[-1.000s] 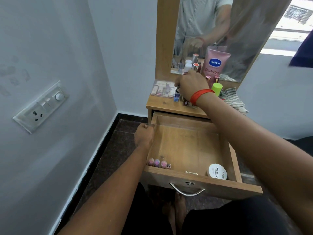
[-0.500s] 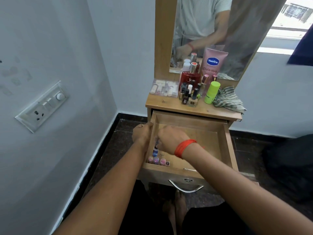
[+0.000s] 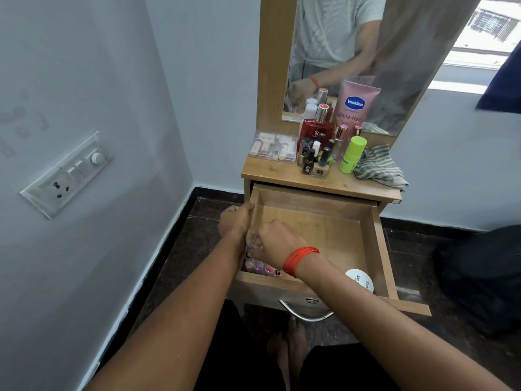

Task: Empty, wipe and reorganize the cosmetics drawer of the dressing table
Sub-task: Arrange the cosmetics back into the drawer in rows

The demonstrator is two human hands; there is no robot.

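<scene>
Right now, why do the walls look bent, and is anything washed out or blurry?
Head view: the wide lens splays the wall and mirror frame outward; daylight blows out the window; the right hand and the bottle it pinches look slightly soft; the Vaseline tube label reads sharp.

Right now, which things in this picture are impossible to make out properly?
- Small item pinched by the right hand: head view, fingers cover most of it.
- White jar label: head view, right forearm cuts across it.
- Left hand at the drawer side: head view, its fingers are hidden, grip unclear.
- Tiny bottles in the drawer corner: head view, too small to read.
</scene>
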